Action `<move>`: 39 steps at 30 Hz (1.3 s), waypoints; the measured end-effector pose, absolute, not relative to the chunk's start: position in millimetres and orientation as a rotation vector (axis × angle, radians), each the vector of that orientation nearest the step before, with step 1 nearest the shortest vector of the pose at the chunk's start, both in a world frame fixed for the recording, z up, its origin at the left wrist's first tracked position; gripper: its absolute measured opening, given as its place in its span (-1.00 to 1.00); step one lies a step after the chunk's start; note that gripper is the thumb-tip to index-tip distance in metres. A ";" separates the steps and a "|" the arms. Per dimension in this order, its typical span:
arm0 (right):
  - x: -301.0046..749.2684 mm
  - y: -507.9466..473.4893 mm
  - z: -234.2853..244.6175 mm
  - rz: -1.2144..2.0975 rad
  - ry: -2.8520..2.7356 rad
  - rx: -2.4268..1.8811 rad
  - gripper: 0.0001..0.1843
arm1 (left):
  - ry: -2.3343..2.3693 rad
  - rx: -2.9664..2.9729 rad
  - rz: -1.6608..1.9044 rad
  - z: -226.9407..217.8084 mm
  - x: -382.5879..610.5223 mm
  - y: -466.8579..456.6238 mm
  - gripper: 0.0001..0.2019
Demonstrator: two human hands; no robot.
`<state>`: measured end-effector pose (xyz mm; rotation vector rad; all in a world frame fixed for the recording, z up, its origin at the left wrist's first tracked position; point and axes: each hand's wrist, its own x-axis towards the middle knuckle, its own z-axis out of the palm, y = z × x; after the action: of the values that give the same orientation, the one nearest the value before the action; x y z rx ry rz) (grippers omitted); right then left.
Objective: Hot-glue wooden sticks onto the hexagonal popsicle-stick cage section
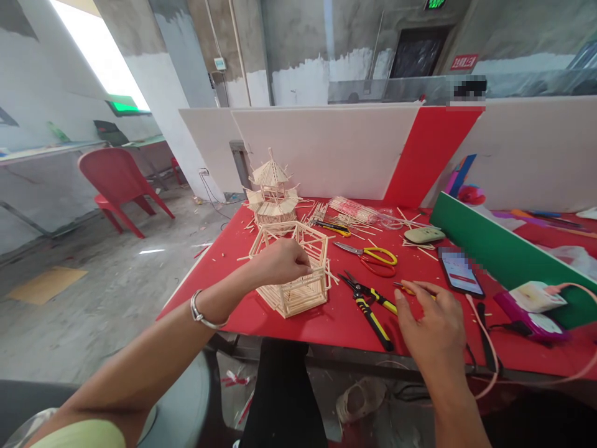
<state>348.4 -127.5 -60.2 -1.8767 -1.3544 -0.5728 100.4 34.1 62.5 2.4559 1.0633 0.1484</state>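
In the head view, the left hand (282, 260) is bent over at the wrist above a wooden frame (305, 300), its fingers curled in close to the palm near the upper rails; whether a stick is pinched at the fingertips cannot be told. The frame sits near the front of a smooth red table (336, 320), an open many-sided basket shape of thin, pale, round sticks, with straight rails stacked in layers and loose ends jutting out. A rigid, shiny metal bracelet (198, 311) circles the left wrist. The right hand (431, 317) hovers low over the table, fingers loosely bent and parted from the thumb, at a slender tool (405, 286) with an orange-yellow handle; its grip on the tool cannot be made out. Between the hands lie pliers (368, 311) with black-and-yellow grips and, just behind, scissors (364, 252) with looped handles, one yellow and one red. Beyond the frame stands a tiered pagoda (275, 204) of the same sticks, its roofs ribbed and pointed. A slim knife (333, 228) lies to its right, near a bundle (354, 209) of sticks in clear, crinkled plastic. Farther right are a flat, glossy phone (461, 272) and an upright green board (508, 255).
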 end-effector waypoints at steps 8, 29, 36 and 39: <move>349.3 -127.7 -66.0 -0.527 -1.381 -1.855 -0.64 | 1.075 2.448 0.160 60.9 100.1 33.7 -0.83; 351.1 -132.4 -75.1 -0.392 -1.380 -1.848 -0.65 | 1.188 2.470 0.130 68.6 104.0 28.8 -0.76; 350.7 -132.0 -80.2 -0.414 -1.382 -1.808 -0.65 | 1.127 2.573 0.098 78.0 94.8 25.9 -0.66; 340.5 -132.2 -77.9 -0.411 -1.388 -1.752 -0.69 | 1.118 2.521 0.221 80.7 87.3 24.4 -0.80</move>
<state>340.5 -132.2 -77.9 -1.7517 -1.3879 -0.4113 87.3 24.4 80.7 2.5213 1.1176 0.2206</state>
